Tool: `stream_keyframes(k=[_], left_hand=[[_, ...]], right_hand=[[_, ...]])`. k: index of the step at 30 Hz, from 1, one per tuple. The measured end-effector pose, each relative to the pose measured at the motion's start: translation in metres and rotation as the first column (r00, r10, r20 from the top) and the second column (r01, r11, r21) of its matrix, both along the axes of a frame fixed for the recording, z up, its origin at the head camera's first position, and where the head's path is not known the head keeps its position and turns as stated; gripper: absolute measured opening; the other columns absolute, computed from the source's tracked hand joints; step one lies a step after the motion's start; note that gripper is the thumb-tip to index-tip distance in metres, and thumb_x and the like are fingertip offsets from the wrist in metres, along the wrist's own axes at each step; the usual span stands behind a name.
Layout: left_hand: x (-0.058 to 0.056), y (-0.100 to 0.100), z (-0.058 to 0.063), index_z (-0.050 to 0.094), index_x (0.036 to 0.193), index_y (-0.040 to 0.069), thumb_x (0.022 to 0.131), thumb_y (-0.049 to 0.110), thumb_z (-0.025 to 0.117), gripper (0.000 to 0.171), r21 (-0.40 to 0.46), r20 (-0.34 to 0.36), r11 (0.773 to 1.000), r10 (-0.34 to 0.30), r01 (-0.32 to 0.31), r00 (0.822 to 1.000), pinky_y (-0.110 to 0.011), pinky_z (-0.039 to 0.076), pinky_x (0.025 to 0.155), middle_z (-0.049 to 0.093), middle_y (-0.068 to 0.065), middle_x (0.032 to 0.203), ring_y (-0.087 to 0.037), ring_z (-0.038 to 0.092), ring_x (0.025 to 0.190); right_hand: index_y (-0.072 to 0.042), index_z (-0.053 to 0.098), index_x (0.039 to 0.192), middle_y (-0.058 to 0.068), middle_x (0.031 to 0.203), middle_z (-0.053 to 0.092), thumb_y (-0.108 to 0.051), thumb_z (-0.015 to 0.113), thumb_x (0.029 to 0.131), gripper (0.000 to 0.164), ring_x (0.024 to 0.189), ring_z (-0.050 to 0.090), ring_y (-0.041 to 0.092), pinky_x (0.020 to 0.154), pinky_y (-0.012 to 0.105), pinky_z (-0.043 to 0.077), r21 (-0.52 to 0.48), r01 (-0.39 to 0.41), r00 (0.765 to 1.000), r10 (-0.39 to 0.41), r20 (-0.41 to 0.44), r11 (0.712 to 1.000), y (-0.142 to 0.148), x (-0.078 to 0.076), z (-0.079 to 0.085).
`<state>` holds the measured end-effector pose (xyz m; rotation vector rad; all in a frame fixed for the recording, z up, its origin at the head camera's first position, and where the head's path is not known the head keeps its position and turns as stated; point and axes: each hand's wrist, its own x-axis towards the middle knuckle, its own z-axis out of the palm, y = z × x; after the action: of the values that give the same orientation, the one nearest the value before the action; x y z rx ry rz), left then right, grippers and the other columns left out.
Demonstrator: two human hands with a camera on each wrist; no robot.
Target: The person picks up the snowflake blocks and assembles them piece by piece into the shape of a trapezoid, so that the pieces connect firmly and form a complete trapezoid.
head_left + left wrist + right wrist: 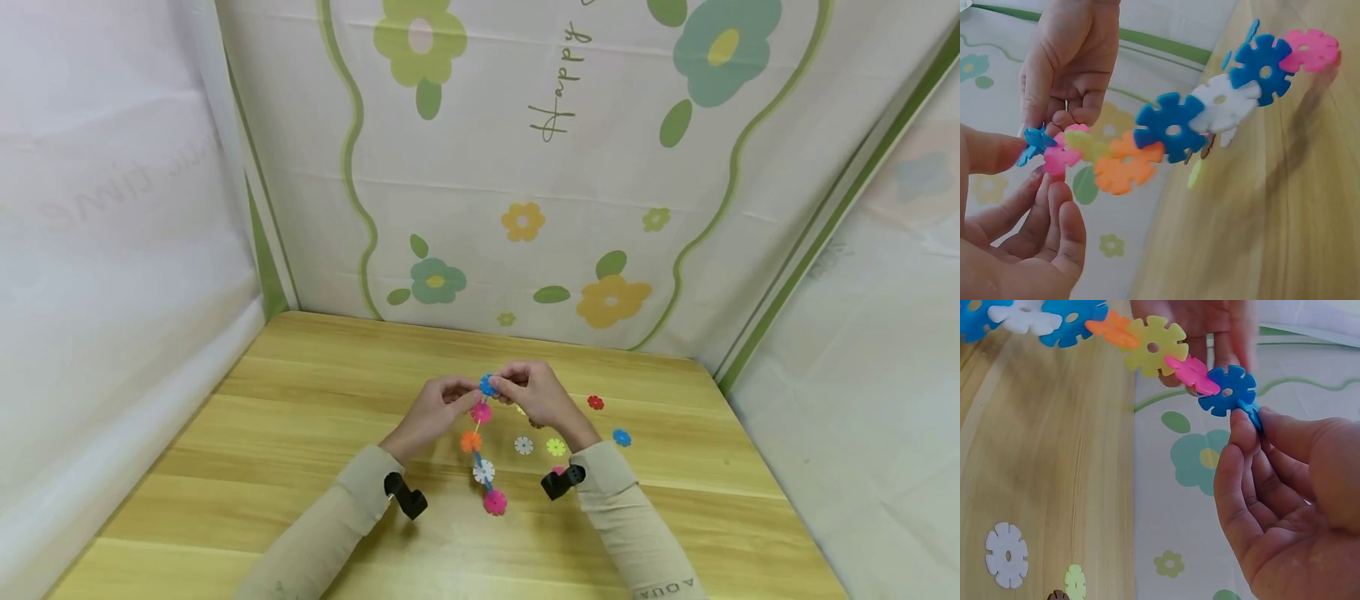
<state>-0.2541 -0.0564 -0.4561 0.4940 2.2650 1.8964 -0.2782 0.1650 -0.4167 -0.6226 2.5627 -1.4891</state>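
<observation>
A chain of interlocked plastic flower-shaped discs hangs from the hands, its pink lower end (495, 502) nearest the person. Up the chain come blue, white (1225, 100), blue, orange (1125, 172), yellow (1155, 347) and pink (1192, 374) discs, then a blue disc (1229, 392) at the top. My left hand (431, 412) pinches this upper end between thumb and fingers. With thumb and forefinger, my right hand (542, 395) grips another blue disc (1251, 416), seen edge-on against the top one. Fingertips hide how far the two blue discs are slotted together.
Loose discs lie on the wooden table (300, 400) around the right forearm: red (596, 402), blue (622, 437), white (1007, 555), yellow-green (556, 447) and brown (1059, 595). A pink one is partly covered by the right wrist camera (562, 482). Flower-printed cloth walls (465, 167) enclose the table.
</observation>
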Motion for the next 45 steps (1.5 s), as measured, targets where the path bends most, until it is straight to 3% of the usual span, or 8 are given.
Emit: stream_keyframes(k=[7,12,15,20,24,28,37,45], left_hand=[[-0.008,0.008,0.006,0.072,0.119,0.011,0.107,0.031,0.064,0.024,0.012,-0.066,1.000,0.021,-0.020,0.998,-0.037,0.058,0.089,0.074,-0.009,0.114,-0.018,0.069,0.097],[-0.009,0.007,0.003,0.071,0.116,0.006,0.109,0.020,0.062,0.019,0.025,-0.069,1.000,0.017,-0.015,0.997,-0.049,0.059,0.094,0.072,-0.012,0.111,-0.020,0.068,0.096],[-0.008,0.004,0.001,0.072,0.116,0.007,0.109,0.021,0.061,0.018,0.038,-0.047,0.999,0.021,-0.019,0.999,-0.051,0.058,0.095,0.072,-0.012,0.109,-0.021,0.068,0.097],[-0.007,0.000,-0.002,0.072,0.116,0.008,0.109,0.021,0.061,0.019,0.046,-0.026,0.998,0.036,-0.035,0.999,-0.048,0.058,0.094,0.072,-0.013,0.109,-0.021,0.067,0.096],[-0.007,-0.001,-0.005,0.071,0.115,0.007,0.109,0.020,0.061,0.018,0.058,-0.008,0.997,0.047,-0.047,0.999,-0.054,0.057,0.096,0.071,-0.013,0.108,-0.020,0.067,0.094],[-0.007,0.000,-0.008,0.071,0.113,0.007,0.108,0.020,0.062,0.016,0.063,0.022,0.996,0.068,-0.069,0.997,-0.052,0.058,0.095,0.071,-0.012,0.106,-0.019,0.067,0.092],[-0.004,0.002,-0.018,0.069,0.113,0.001,0.108,0.018,0.062,0.019,0.077,0.051,0.994,0.078,-0.082,0.996,-0.051,0.059,0.094,0.071,-0.017,0.107,-0.019,0.066,0.091],[-0.003,0.001,-0.018,0.071,0.112,0.004,0.108,0.021,0.064,0.019,0.067,0.053,0.995,0.069,-0.073,0.996,-0.050,0.058,0.093,0.072,-0.013,0.106,-0.020,0.067,0.092]], right_hand=[[-0.009,0.079,0.105,0.017,0.094,0.077,-0.027,0.064,0.108,0.024,0.071,0.068,0.014,0.043,0.024,0.038,0.020,-0.050,0.998,0.049,0.029,0.999,0.001,-0.002,-0.001],[-0.012,0.079,0.108,0.007,0.091,0.076,-0.036,0.063,0.108,0.030,0.065,0.060,0.016,0.044,0.031,0.043,0.054,-0.062,0.997,0.059,0.058,0.997,0.013,0.000,-0.004],[-0.016,0.078,0.108,0.004,0.092,0.075,-0.037,0.065,0.106,0.026,0.067,0.062,0.022,0.053,0.038,0.053,0.127,-0.050,0.997,0.043,0.058,0.991,0.025,0.004,-0.006],[-0.011,0.078,0.110,0.004,0.095,0.076,-0.028,0.071,0.103,0.019,0.078,0.068,0.021,0.074,0.032,0.058,0.320,-0.079,0.996,0.091,-0.023,0.944,0.045,0.014,-0.021],[-0.006,0.078,0.110,-0.002,0.094,0.074,-0.022,0.077,0.098,0.020,0.079,0.064,0.009,0.073,0.025,0.056,0.426,-0.078,0.992,0.112,-0.055,0.901,0.054,0.021,-0.041],[-0.006,0.078,0.109,-0.002,0.096,0.071,-0.020,0.083,0.094,0.021,0.081,0.060,0.008,0.072,0.023,0.054,0.457,-0.058,0.993,0.099,-0.067,0.888,0.056,0.026,-0.058],[-0.009,0.073,0.099,-0.002,0.092,0.069,-0.013,0.084,0.091,0.014,0.081,0.061,0.012,0.070,0.022,0.054,0.395,-0.022,0.999,0.037,-0.030,0.918,0.055,0.027,-0.068],[-0.013,0.073,0.092,-0.002,0.087,0.071,-0.010,0.080,0.094,0.008,0.078,0.065,0.013,0.068,0.024,0.057,0.275,0.018,1.000,-0.013,-0.020,0.961,0.047,0.025,-0.061]])
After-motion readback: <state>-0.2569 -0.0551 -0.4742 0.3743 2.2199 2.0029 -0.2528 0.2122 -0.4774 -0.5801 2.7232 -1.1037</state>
